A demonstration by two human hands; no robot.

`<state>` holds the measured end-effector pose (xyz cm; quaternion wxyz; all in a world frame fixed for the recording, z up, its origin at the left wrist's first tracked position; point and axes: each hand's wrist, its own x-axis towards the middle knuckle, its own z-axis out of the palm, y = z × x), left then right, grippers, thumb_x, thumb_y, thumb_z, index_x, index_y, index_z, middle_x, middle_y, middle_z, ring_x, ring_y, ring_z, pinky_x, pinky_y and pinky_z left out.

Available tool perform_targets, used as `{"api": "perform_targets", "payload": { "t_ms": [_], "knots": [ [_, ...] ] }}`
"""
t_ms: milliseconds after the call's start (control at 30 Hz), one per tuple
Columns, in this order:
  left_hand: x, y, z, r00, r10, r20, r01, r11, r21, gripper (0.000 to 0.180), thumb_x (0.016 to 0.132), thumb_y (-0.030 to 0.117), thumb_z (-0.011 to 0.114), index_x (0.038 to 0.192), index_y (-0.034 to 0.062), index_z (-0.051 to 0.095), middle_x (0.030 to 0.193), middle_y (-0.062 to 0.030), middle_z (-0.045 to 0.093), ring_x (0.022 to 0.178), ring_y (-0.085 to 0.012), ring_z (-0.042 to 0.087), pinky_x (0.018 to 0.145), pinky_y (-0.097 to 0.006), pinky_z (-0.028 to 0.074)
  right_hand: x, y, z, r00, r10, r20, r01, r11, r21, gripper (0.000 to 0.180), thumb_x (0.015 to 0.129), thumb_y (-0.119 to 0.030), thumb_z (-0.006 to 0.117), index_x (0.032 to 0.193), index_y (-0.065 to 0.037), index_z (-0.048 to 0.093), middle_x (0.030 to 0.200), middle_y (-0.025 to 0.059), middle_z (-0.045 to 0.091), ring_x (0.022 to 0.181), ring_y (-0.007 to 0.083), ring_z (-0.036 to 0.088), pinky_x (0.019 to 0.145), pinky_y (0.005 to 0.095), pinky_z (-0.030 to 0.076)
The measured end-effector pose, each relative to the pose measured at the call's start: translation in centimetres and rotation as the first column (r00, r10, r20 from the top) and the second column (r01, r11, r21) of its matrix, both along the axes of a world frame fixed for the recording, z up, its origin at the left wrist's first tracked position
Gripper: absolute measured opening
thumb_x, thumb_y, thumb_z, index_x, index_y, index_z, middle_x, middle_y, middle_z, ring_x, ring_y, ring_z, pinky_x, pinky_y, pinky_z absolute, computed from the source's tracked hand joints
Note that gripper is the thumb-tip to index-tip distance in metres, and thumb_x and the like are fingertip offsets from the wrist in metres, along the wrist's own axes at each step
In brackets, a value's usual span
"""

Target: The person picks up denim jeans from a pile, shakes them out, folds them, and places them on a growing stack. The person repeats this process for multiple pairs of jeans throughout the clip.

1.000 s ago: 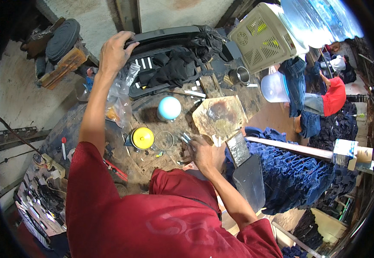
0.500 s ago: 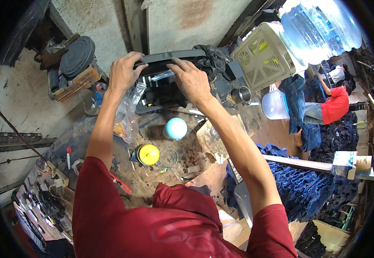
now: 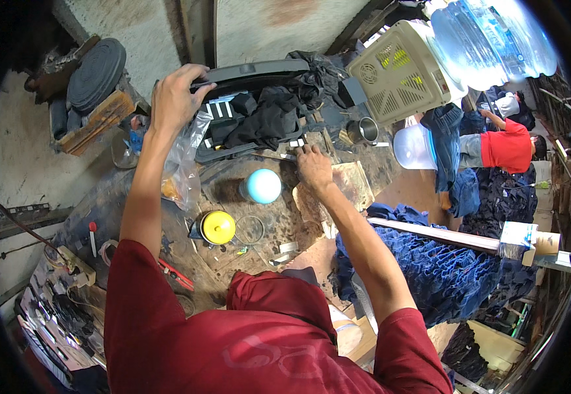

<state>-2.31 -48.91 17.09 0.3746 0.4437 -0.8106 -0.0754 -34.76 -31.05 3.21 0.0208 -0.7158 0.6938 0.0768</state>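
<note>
Stained brown wooden tabletop [image 3: 275, 223] has open room near the edge of the black plastic case [image 3: 213, 155]; left hand [image 3: 175, 100] clasps its raised lid [image 3: 259, 68]; right hand [image 3: 315, 169] curls down, grip indiscernible.

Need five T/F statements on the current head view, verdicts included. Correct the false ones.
1. The left hand grips the raised lid of the open black plastic case. True.

2. The right hand is on that lid too. False: it is down over the brown wooden worktable, beside the case's near right corner.

3. The round yellow lidded pot stands left of the round light-blue object. True.

4. The long red-handled tool lies inside the case. False: it lies on the worktable, beside the left sleeve.

5. Crumpled black cloth lies in the case. True.
</note>
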Motion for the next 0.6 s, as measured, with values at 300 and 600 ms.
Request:
{"api": "perform_targets", "payload": {
  "t_ms": [300,600],
  "knots": [
    [0.3,-0.2,-0.4,0.998,-0.045,-0.039,0.043,0.998,-0.045,0.028,0.082,0.019,0.087,0.105,0.0065,0.076,0.1,-0.0108,0.077,0.093,-0.0373,0.074,0.078,-0.044,0.058,1.6,-1.8,3.8,0.981,0.045,-0.191,-0.001,0.974,0.229,0.025,0.1,-0.019,0.055,0.109,-0.017,0.078,0.106,0.0066,0.078,0.102,0.0262,0.076,0.081,0.0421,0.058],
    [0.4,-0.2,0.0,1.0,-0.027,0.014,0.027,1.0,-0.003,0.03,0.082,0.023,0.088,0.103,0.0069,0.075,0.102,-0.0103,0.077,0.095,-0.037,0.074,0.079,-0.044,0.058,4.1,-7.3,17.4,0.964,0.261,-0.046,-0.265,0.959,-0.097,0.013,0.091,-0.011,0.066,0.1,-0.008,0.075,0.102,0.0138,0.077,0.094,0.032,0.077,0.075,0.044,0.063]
  ]
}}
